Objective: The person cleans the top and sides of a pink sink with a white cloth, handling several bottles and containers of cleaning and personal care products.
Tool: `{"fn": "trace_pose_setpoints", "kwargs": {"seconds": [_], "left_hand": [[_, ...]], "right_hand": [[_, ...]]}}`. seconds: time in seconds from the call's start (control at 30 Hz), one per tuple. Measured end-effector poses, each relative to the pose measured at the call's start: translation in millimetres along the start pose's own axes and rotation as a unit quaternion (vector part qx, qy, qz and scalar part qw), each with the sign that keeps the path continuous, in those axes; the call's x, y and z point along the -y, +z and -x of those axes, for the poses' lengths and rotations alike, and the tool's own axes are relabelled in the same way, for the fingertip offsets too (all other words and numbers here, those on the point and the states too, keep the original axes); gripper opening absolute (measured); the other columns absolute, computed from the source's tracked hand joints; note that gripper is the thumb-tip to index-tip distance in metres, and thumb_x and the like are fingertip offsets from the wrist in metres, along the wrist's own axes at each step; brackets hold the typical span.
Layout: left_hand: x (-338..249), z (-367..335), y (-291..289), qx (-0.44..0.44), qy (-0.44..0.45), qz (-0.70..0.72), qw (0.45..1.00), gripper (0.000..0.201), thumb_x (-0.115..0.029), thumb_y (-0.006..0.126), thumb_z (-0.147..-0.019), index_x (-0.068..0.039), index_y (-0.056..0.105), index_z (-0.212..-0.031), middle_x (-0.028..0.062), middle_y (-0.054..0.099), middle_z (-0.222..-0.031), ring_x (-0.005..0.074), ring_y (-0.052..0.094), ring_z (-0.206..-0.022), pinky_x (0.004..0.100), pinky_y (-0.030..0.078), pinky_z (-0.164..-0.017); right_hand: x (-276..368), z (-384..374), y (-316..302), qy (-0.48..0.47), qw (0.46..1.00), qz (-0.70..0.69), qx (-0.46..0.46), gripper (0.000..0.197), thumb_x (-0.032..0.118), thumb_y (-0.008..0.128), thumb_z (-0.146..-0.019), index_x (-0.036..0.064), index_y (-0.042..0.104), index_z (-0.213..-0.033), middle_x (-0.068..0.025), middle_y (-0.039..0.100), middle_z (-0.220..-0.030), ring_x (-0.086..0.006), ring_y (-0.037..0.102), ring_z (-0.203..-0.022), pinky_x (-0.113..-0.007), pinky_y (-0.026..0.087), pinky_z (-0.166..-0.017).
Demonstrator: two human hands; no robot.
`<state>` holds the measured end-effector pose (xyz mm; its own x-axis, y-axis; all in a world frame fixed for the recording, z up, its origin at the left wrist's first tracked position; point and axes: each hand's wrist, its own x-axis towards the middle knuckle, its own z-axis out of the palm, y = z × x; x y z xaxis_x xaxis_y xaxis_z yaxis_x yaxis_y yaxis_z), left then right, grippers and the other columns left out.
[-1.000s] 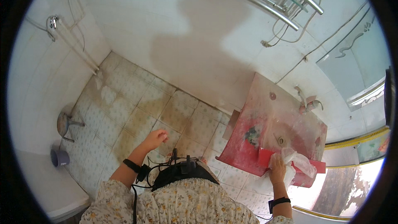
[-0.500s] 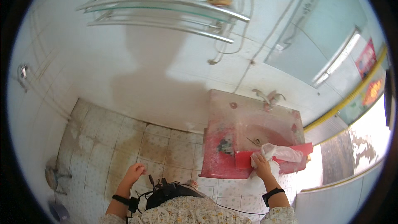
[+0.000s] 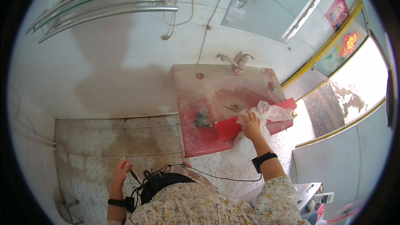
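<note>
My right hand (image 3: 251,128) grips a crumpled, translucent white plastic bag (image 3: 263,110). Under the bag lies a flat red strip (image 3: 227,129), slanting across the front of the sink; I cannot make out its exact kind. Part of the bag hangs over the sink's front edge below my wrist. The worn red and grey sink (image 3: 191,139) has its drain and faucet behind the strip. My left hand (image 3: 122,170) is down at my left side with its fingers curled, and nothing shows in them. A black cable end (image 3: 134,176) lies close beside it.
A metal-and-glass shelf (image 3: 112,0) is on the wall at upper left. The faucet (image 3: 236,60) stands at the sink's back, below a mirror (image 3: 271,4). A yellow-edged doorway (image 3: 318,66) is at right, and a white stand (image 3: 309,193) with bottles at lower right.
The view has swung right, so the sink sits further left and up. My right hand stays on the bag and strip. A white stand has come into view at lower right.
</note>
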<state>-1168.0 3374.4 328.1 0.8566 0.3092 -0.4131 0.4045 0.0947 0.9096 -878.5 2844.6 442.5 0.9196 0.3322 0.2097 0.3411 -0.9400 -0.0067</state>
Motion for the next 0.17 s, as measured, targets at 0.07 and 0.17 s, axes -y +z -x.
{"fn": "trace_pose_setpoints", "kwargs": {"seconds": [0.07, 0.17], "left_hand": [[2, 2, -2, -0.013, 0.005, 0.006, 1.000, 0.028, -0.021, 0.049, -0.090, -0.001, 0.051, -0.109, 0.0125, 0.060, -0.091, 0.0204, 0.061, -0.077, 0.0324, 0.050, -0.072], [12, 5, -15, -0.030, -0.039, 0.017, 0.999, 0.032, -0.025, 0.054, -0.087, -0.004, 0.052, -0.111, 0.0134, 0.060, -0.094, 0.0215, 0.061, -0.081, 0.0315, 0.049, -0.076]], "right_hand": [[-2, 14, 2, 0.019, 0.993, 0.035, -0.108, 0.053, 0.018, 0.067, -0.064, 0.0134, 0.054, -0.115, -0.0137, 0.037, -0.133, -0.0331, 0.034, -0.122, -0.053, 0.029, -0.094], [8, 43, 10, 0.125, 0.981, 0.021, -0.144, 0.056, 0.020, 0.070, -0.063, 0.0130, 0.053, -0.115, -0.0142, 0.035, -0.135, -0.0364, 0.032, -0.123, -0.056, 0.027, -0.094]]}}
